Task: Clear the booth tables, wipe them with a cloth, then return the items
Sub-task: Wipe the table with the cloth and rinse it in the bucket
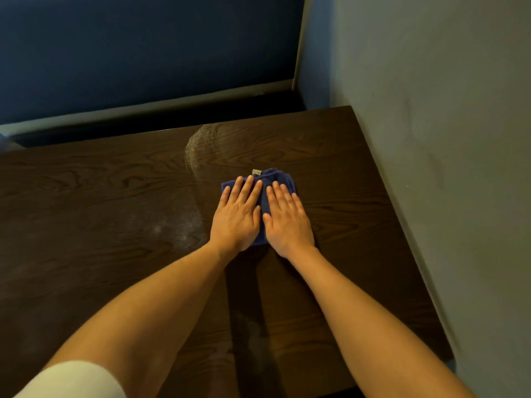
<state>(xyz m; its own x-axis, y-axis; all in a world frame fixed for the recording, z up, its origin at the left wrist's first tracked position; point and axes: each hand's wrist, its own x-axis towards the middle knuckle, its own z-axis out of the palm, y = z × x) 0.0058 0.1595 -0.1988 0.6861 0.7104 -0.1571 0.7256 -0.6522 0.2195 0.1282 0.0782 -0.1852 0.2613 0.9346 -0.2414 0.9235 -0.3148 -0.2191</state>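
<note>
A folded dark blue cloth (280,177) with a small pale tag lies on the dark wood-grain booth table (100,196), right of its middle. My left hand (237,214) and my right hand (286,218) press flat on the cloth side by side, fingers straight and pointing away from me. Most of the cloth is hidden under the two hands. A damp, shiny streak (198,156) runs across the table just left of the hands, from the far edge toward me. No other items stand on the table.
A grey wall (445,139) bounds the table on the right. A dark blue booth backrest (143,47) with a pale trim strip rises beyond the far edge, across a dark gap. The table's near edge shows at the bottom right.
</note>
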